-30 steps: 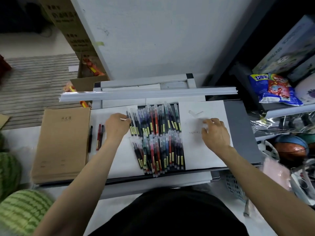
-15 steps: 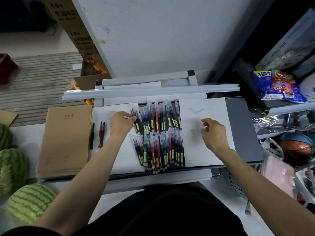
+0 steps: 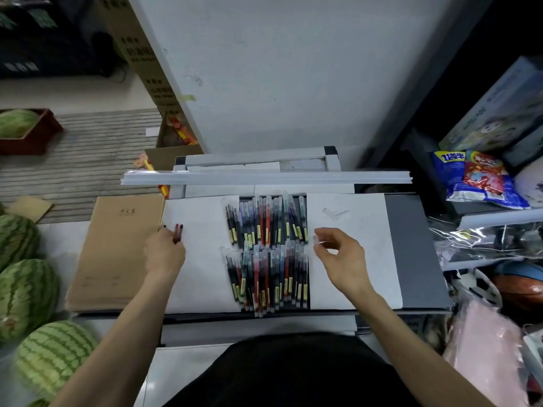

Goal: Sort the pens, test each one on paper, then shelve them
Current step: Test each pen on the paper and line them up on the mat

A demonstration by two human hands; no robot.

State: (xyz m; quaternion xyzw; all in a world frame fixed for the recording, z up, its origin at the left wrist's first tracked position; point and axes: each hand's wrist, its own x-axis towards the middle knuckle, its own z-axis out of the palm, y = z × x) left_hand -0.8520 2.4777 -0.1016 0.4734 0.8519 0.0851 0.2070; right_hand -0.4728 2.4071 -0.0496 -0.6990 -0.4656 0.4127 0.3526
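Resting at the left edge of the white paper sheet (image 3: 202,259), the left hand (image 3: 164,254) is covering the few dark and red pens (image 3: 177,232) lying there, their tips sticking out past its fingers; whether it is gripping them cannot be told. The right hand (image 3: 338,257) is hovering over the second white sheet (image 3: 352,218), thumb and forefinger pinched on a small clear pen cap (image 3: 317,240). Between the two sheets, two rows of clear-barrelled pens with yellow labels (image 3: 266,251) are lying packed together on the grey metal shelf top (image 3: 414,254). Left of the first sheet a stack of brown kraft notebooks (image 3: 116,254) is sitting, and striped green watermelons (image 3: 26,289) are crowding the floor beyond it.
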